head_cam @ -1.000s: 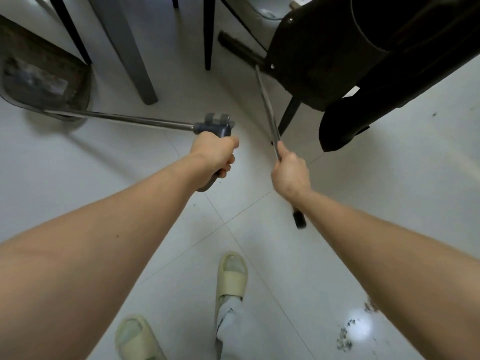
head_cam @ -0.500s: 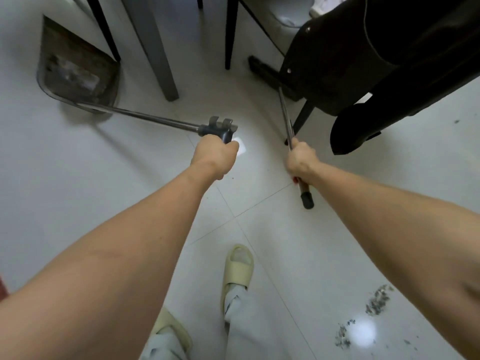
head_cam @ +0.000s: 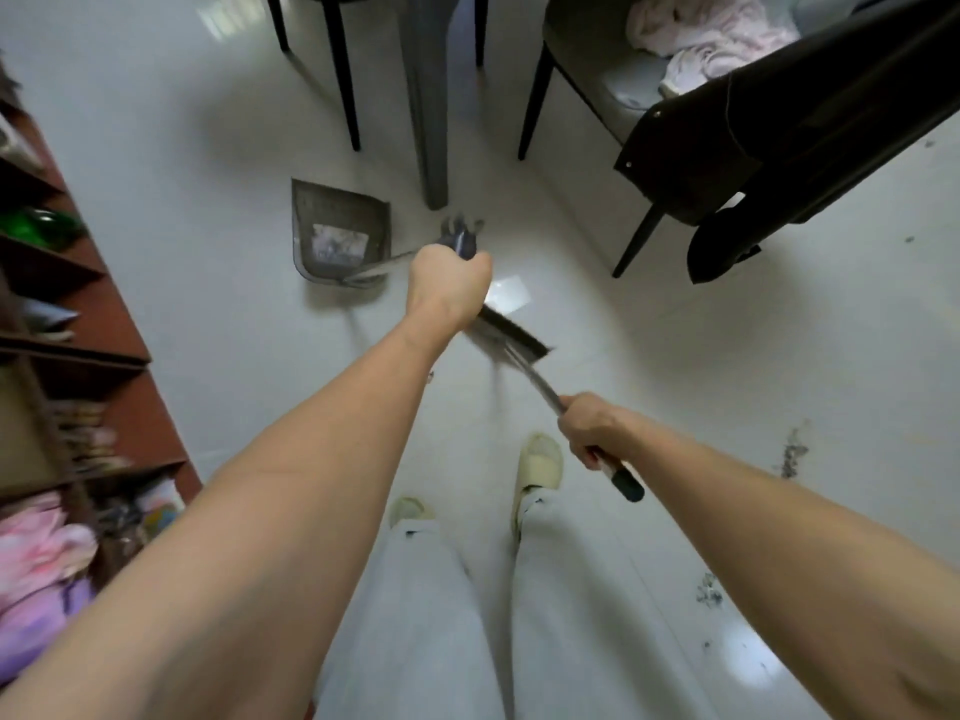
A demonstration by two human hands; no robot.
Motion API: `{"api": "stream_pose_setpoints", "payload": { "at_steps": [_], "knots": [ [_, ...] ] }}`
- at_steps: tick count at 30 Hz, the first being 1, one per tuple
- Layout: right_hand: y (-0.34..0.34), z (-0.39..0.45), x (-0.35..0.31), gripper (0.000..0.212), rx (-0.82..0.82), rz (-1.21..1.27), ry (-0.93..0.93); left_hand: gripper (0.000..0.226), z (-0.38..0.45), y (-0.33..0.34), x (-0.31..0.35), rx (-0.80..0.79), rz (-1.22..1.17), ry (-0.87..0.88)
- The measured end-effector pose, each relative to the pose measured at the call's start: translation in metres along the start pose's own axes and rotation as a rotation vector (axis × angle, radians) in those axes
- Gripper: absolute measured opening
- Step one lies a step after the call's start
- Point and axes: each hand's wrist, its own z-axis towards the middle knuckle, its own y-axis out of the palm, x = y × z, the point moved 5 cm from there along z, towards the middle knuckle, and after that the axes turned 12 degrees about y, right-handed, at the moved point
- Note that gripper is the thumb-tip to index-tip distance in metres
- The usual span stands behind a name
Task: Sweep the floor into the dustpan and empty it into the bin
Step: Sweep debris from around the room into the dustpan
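The white tiled floor [head_cam: 208, 163] fills most of the view, glossy, with a bright reflected patch near its middle. Along the left edge stands a reddish-brown shelf unit [head_cam: 124, 330], its compartments packed with blurred items, pink and purple fabric lowest. At upper right a dark chair [head_cam: 691, 148] carries a black garment [head_cam: 841, 101] draped over its back and pale pink cloth [head_cam: 711, 33] heaped on the seat. A grey table leg [head_cam: 428, 96] comes down just beyond the dustpan, with thin black chair legs on either side of it.

The grey dustpan [head_cam: 340, 231] sits on the floor left of centre, mouth away from the person, a pale worn label inside it too blurred to read. Its long metal handle runs up to the left hand [head_cam: 449, 283], which is clenched around the grip at the top. The broom [head_cam: 511, 340] has its dark head low, just right of that hand and partly hidden behind it; its metal shaft slants back to the right hand [head_cam: 597, 428], wrapped tightly around it near the black end cap.

Scattered grey debris [head_cam: 792, 454] lies on the floor at right, well apart from the dustpan, with more specks nearer the lower right. Pale trousers and cream slippers [head_cam: 540, 459] show below. No writing is legible anywhere.
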Motion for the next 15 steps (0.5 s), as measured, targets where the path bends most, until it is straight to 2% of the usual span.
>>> {"api": "stream_pose_setpoints", "payload": {
  "at_steps": [3, 9, 15],
  "knots": [
    [0.028, -0.041, 0.004, 0.048, -0.020, -0.022, -0.021, 0.021, -0.033, -0.043, -0.002, 0.008, -0.039, -0.022],
    [0.034, -0.091, -0.005, 0.051, 0.135, 0.071, -0.066, 0.023, -0.075, -0.115, -0.014, 0.062, -0.123, -0.027],
    [0.031, -0.066, -0.082, 0.026, 0.232, -0.074, -0.040, 0.017, -0.093, -0.177, -0.047, 0.156, -0.182, -0.048]
  ]
}}
